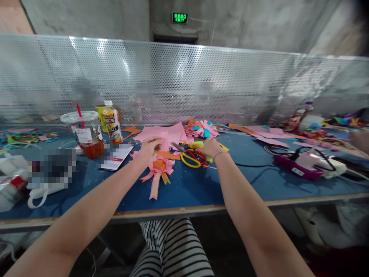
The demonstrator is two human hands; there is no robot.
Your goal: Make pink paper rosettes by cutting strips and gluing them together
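Observation:
My left hand [152, 149] is closed, fingertips pinched on a piece of pink paper [165, 144] above the table. Just below it lies a paper flower [159, 164] with pink petals, an orange middle and ribbon-like tails. My right hand [211, 147] is curled downward at the end of a yellow object [196, 145]; its fingertips are hidden, so what it grips is unclear. Between my hands lie scissors [191, 158] with yellow and red handles, blades pointing up and left. Behind them are pink paper sheets [173, 132] and a pink-and-blue paper flower [205, 129].
To the left stand a lidded drink cup [91, 148], a bottle [112, 123] and a phone-like flat item [118, 157]. At right lie a purple power strip [300, 169] with cables and more paper pieces [269, 134]. A perforated metal screen [173, 84] closes the back.

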